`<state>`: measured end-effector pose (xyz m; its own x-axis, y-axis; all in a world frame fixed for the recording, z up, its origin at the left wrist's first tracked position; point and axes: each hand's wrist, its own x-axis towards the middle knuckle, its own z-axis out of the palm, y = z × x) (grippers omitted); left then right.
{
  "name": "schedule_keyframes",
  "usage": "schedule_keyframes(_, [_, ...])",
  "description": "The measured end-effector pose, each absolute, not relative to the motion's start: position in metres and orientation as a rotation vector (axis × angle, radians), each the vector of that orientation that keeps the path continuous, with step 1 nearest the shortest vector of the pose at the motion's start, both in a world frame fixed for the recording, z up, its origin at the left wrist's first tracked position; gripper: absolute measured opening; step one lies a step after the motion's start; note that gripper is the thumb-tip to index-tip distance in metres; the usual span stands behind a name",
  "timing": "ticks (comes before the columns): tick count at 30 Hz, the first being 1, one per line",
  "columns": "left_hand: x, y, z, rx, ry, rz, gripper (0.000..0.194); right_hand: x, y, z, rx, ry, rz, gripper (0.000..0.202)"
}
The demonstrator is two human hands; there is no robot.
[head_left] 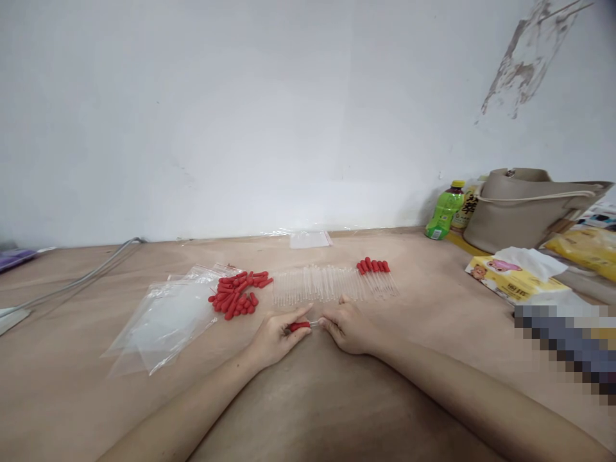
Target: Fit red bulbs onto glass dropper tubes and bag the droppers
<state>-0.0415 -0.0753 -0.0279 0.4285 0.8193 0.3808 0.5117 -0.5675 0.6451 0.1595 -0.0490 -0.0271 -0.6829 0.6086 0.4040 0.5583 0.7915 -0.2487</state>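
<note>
My left hand (279,335) is closed on a red rubber bulb (300,326), the kind found on droppers. From the right, my right hand (347,326) pinches a thin clear glass tube (314,323), whose end meets the mouth of the bulb; how far in it sits I cannot tell. Just beyond my hands lies a row of clear tubes (312,283) side by side. A heap of loose red bulbs (235,295) is left of that row. At its right end lie several droppers (378,276) with red bulbs on their tubes.
Clear zip bags (168,317) overlap on the left, and a small bag (310,240) lies by the wall. A grey cable (96,276) runs along the far left. To the right stand a green bottle (443,212), a beige handbag (514,215) and a tissue pack (517,273).
</note>
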Motion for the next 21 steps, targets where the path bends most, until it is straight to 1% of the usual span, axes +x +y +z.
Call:
schedule_keyframes(6, [-0.039, -0.074, -0.024, 2.297, 1.158, 0.966, 0.041, 0.161, -0.046, -0.022, -0.844, -2.522, 0.214, 0.023])
schedule_keyframes(10, [-0.036, -0.073, -0.022, 2.324, 1.169, 0.990, 0.039, 0.167, -0.046, -0.009, -0.791, -2.557, 0.136, 0.018])
schedule_keyframes(12, [-0.037, -0.073, -0.021, 2.360, 1.198, 1.013, 0.041, 0.175, -0.042, -0.003, -0.847, -2.519, 0.132, 0.015])
schedule_keyframes(15, [-0.039, -0.074, -0.018, 2.396, 1.260, 1.034, 0.044, 0.196, -0.025, 0.003, -1.110, -2.302, 0.210, 0.015])
schedule_keyframes(18, [-0.040, -0.075, -0.016, 2.429, 1.242, 0.987, 0.036, 0.226, -0.001, 0.007, -1.529, -1.981, 0.225, 0.025])
schedule_keyframes(20, [-0.040, -0.075, -0.015, 2.441, 1.221, 0.941, 0.032, 0.245, 0.014, 0.006, -1.788, -1.818, 0.172, 0.028])
schedule_keyframes(21, [-0.040, -0.075, -0.014, 2.442, 1.214, 0.925, 0.031, 0.253, 0.019, 0.005, -1.843, -1.779, 0.150, 0.028])
